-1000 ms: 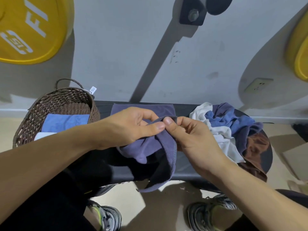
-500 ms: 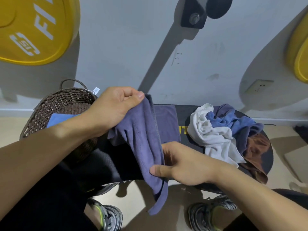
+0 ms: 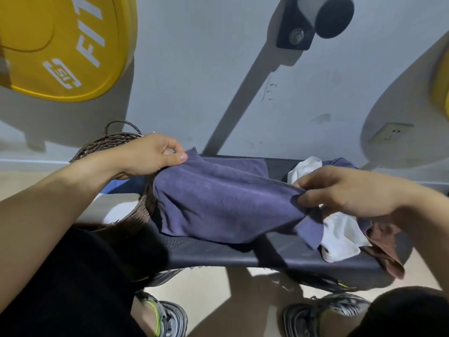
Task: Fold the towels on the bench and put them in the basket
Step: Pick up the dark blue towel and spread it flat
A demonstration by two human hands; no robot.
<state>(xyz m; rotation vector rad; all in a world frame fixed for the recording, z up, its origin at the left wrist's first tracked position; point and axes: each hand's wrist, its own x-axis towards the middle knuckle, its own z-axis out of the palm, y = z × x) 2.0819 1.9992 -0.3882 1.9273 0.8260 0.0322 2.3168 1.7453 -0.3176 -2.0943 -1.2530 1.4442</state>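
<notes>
A purple towel (image 3: 218, 203) is stretched above the dark bench (image 3: 279, 257) between both hands. My left hand (image 3: 148, 154) pinches its far left corner, just over the wicker basket (image 3: 136, 215). My right hand (image 3: 345, 190) pinches the right edge in front of the towel pile. That pile holds a white towel (image 3: 340, 237), a brown towel (image 3: 386, 249) and a bit of blue-purple cloth (image 3: 342, 162), partly hidden by my right hand. Inside the basket a blue towel (image 3: 116, 187) shows behind my left forearm.
A yellow weight plate (image 3: 60, 45) hangs on the grey wall at upper left, another at the right edge. A black wall bracket (image 3: 306, 23) sits up top. My shoes (image 3: 167, 317) stand on the floor below the bench.
The towel hung lengthwise from my raised left hand. Now my right hand has moved right with the other end, spreading the towel wide above the bench.
</notes>
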